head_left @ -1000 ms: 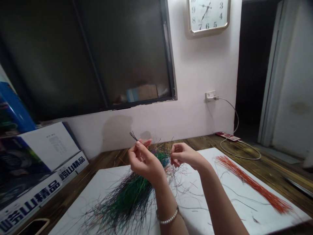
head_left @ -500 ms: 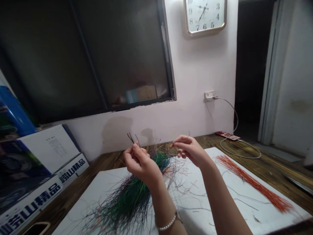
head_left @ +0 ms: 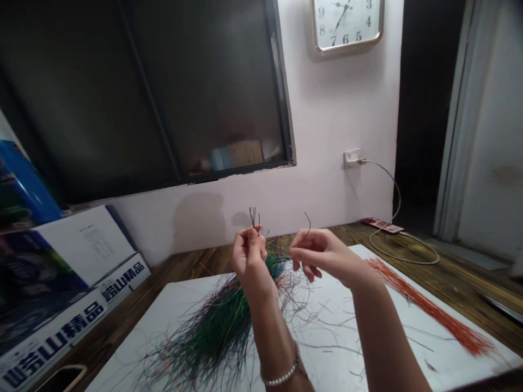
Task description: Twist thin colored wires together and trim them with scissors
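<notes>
My left hand [head_left: 253, 258] is closed in a pinch on a few thin dark wires [head_left: 253, 216], whose ends stick up above the thumb. To its right, my right hand [head_left: 321, 253] pinches one dark wire [head_left: 308, 223] between thumb and fingers, its curved tip rising above the knuckles. Both hands are raised over the far part of the white board. Below the left hand lies a large tangled heap of wires [head_left: 220, 321], mostly green with dark, purple and reddish strands. A bundle of orange wires [head_left: 433, 307] lies to the right of my right forearm.
Loose wires are strewn over the white board [head_left: 139, 326], which rests on a wooden table [head_left: 183, 262]. Printed boxes [head_left: 81, 261] stand at the left. A phone [head_left: 61, 378] lies at the lower left, and a red device [head_left: 382, 225] with a white cable lies at the back right.
My left hand has moved right and slightly up with its wires, now more upright. The wire in my right hand now stands higher, and that hand has turned a little.
</notes>
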`<state>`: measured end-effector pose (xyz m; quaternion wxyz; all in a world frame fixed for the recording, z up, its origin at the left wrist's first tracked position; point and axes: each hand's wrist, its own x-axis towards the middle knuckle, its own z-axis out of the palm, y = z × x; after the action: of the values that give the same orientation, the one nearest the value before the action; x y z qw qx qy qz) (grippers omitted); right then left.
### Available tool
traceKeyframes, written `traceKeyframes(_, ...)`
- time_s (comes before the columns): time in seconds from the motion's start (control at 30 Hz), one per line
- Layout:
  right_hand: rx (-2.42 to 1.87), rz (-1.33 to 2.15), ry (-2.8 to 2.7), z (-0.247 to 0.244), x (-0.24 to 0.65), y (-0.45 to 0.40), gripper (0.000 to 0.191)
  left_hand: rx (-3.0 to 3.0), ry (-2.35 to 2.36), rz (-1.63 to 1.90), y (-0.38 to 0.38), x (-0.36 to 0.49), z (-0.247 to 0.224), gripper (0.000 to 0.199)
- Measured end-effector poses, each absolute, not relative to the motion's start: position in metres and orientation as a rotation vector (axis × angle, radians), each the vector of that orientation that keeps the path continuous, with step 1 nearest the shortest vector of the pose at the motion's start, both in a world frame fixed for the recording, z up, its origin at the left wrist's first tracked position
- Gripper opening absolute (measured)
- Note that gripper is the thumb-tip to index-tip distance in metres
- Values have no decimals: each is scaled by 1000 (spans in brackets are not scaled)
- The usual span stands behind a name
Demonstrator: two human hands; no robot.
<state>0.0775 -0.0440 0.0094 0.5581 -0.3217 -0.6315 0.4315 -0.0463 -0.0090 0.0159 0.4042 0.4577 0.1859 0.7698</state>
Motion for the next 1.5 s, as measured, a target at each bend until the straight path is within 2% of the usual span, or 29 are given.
traceKeyframes(0.3, -829, 1031, -1523, 11, 48, -40, 4, 1346, 511, 1710, -9, -47, 12, 20)
traceKeyframes(0.53, -834, 928, -1463, 8, 49, -35, 6, 1418, 493, 1643, -7, -46, 10, 22)
traceKeyframes(0.87, -907, 951, -1476, 11, 54, -40, 10, 1453, 482, 1547, -5, -48, 6, 25)
traceKeyframes(1.2, -926, 1011, -1520, 6, 52, -33, 9, 1466, 547, 1656, -4, -46, 7, 21)
traceKeyframes(1.5, -861, 1014, -1610, 6, 50, -32, 6, 1150, 557, 1883, -4, -45, 10, 16)
